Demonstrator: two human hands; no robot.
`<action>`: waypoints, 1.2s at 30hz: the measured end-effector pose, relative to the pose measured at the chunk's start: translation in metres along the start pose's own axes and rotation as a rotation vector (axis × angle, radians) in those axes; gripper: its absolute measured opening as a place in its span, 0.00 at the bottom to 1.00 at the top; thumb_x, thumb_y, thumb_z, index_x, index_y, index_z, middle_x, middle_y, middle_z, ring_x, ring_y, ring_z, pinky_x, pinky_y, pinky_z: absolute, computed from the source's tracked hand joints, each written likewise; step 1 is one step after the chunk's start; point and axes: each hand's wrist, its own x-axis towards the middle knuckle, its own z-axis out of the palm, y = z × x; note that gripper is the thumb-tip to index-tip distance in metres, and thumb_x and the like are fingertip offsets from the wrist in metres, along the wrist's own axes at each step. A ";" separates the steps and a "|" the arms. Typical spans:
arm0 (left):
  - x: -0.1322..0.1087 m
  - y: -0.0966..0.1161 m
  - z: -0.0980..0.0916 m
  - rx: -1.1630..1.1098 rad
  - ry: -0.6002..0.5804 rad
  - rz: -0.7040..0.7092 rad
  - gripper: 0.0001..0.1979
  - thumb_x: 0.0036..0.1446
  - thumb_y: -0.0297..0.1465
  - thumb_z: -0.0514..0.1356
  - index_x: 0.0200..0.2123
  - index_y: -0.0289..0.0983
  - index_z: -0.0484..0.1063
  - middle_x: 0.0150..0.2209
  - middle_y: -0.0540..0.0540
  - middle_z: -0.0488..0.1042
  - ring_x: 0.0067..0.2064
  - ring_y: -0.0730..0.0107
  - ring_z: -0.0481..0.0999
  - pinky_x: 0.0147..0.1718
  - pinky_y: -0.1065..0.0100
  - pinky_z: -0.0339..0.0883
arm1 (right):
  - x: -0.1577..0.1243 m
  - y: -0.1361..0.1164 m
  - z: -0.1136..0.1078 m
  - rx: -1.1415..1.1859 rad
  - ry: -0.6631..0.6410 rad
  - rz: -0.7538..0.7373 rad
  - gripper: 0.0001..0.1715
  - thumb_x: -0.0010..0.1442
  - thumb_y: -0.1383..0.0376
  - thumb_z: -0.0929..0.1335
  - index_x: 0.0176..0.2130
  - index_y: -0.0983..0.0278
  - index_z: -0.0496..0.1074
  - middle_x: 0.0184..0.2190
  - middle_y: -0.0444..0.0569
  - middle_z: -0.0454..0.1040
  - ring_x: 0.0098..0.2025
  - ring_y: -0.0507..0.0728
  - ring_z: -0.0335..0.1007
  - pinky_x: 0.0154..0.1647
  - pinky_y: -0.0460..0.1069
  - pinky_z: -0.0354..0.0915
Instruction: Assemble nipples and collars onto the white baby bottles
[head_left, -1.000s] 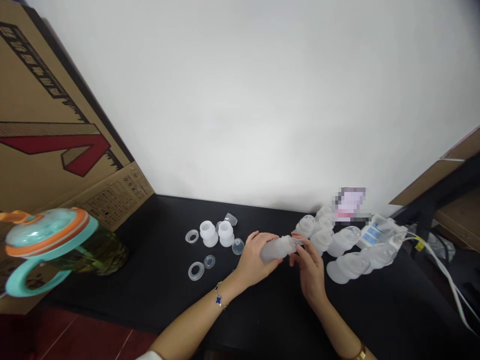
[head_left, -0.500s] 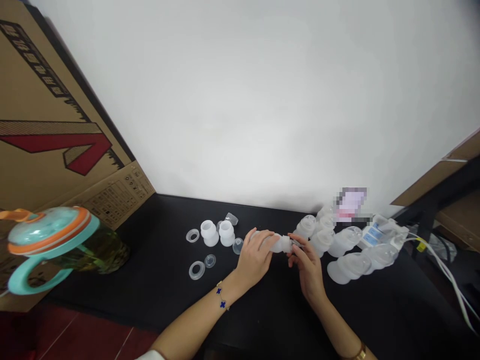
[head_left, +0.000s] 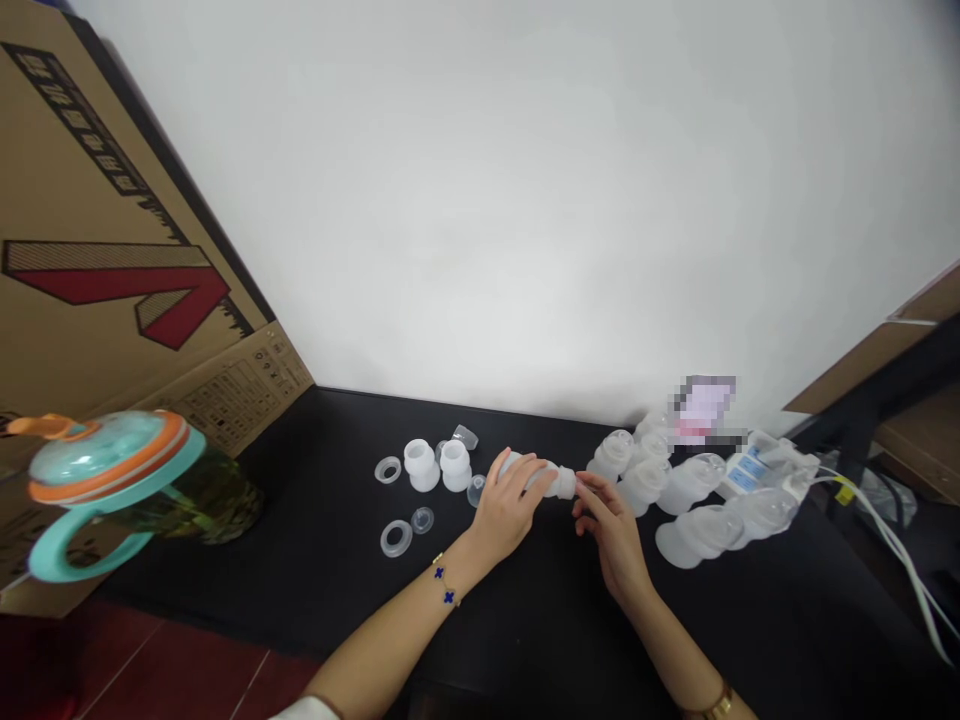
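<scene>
A small whitish bottle (head_left: 553,480) lies sideways in my left hand (head_left: 504,512), whose fingers are wrapped over it, its neck pointing right. My right hand (head_left: 611,530) is at the neck end, fingertips against the rim; whether it pinches a small part there is hidden. Left of my hands, two white open-topped pieces (head_left: 422,466) stand side by side. Around them lie clear rings (head_left: 396,538) and small clear domed parts (head_left: 422,520). To the right of my right hand stand several translucent bottles with clear caps (head_left: 643,484).
A large jug with a turquoise lid and handle (head_left: 120,460) stands at the left, before a cardboard box (head_left: 97,200). Behind the black table (head_left: 315,600) rises a white wall (head_left: 480,200). At the right are a plastic bag (head_left: 769,470), white cables (head_left: 892,550) and a blurred-out item (head_left: 703,412).
The metallic-looking piece between my right fingers at the bottle's neck no longer shows. My right fingers have straightened slightly and touch the rim. The camera view has shifted a little.
</scene>
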 end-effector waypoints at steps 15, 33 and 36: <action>0.000 -0.003 0.001 0.011 0.034 0.022 0.24 0.60 0.16 0.50 0.55 0.39 0.70 0.52 0.43 0.77 0.57 0.62 0.73 0.64 0.50 0.54 | 0.006 0.002 -0.002 0.034 0.005 0.001 0.22 0.48 0.56 0.78 0.41 0.61 0.77 0.32 0.45 0.71 0.29 0.52 0.65 0.19 0.44 0.61; -0.001 -0.001 0.003 0.023 -0.002 0.004 0.25 0.59 0.16 0.50 0.55 0.40 0.70 0.53 0.43 0.77 0.58 0.62 0.72 0.64 0.49 0.54 | 0.007 0.004 -0.004 0.124 -0.011 -0.021 0.20 0.49 0.58 0.78 0.42 0.60 0.77 0.35 0.44 0.72 0.28 0.50 0.66 0.20 0.44 0.62; -0.002 -0.001 0.003 0.033 -0.011 0.006 0.25 0.58 0.16 0.50 0.56 0.40 0.70 0.53 0.43 0.76 0.58 0.62 0.72 0.64 0.49 0.55 | 0.007 0.003 -0.003 0.115 0.004 -0.013 0.19 0.49 0.58 0.78 0.41 0.60 0.77 0.33 0.43 0.71 0.26 0.50 0.64 0.20 0.45 0.61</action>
